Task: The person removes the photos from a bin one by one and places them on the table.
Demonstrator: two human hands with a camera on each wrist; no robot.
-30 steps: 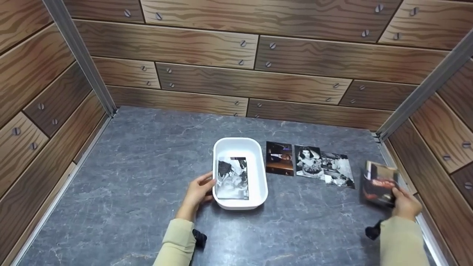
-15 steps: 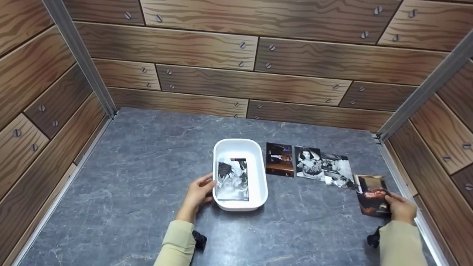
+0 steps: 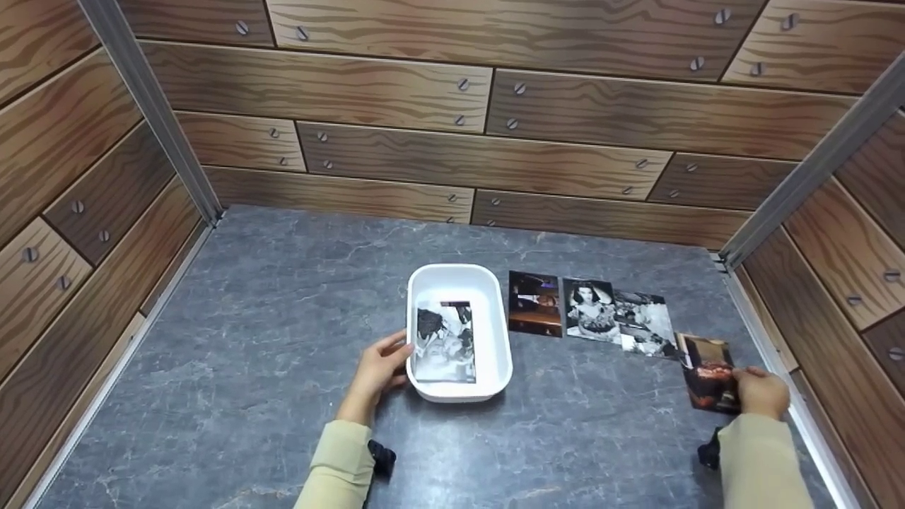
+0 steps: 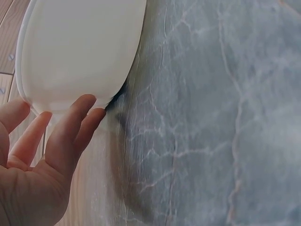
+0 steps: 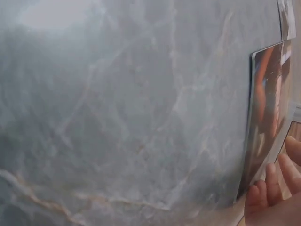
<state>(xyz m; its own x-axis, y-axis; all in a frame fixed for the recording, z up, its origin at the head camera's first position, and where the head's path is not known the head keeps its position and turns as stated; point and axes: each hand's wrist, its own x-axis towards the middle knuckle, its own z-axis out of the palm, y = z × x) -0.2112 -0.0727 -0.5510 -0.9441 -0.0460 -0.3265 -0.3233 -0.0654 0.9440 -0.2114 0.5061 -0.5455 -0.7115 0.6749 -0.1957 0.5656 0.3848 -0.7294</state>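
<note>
My left hand point(image 3: 378, 366) rests at the left side of a white plastic tub point(image 3: 502, 353), its fingers against the outer wall. Inside the tub lies a black-and-white photo point(image 3: 445, 346). The left wrist view shows these fingertips point(image 4: 84, 101) along the tub's side. My right hand point(image 3: 763, 393) pinches the right edge of a colour photo point(image 3: 707, 367) with dark and red areas, low over the table. In the right wrist view its curled fingers point(image 5: 273, 186) are along the edge of that photo point(image 5: 268, 108).
Right of the tub, a dark colour photo point(image 3: 535, 304), a black-and-white portrait photo point(image 3: 588, 309) and another black-and-white photo point(image 3: 647, 324) lie in a row on the grey marbled table point(image 3: 283, 297). Wood-patterned walls point(image 3: 396, 148) enclose the back and sides.
My right hand has brought the colour photo left and down toward the table, to the end of the row. The left hand and the tub have stayed in place.
</note>
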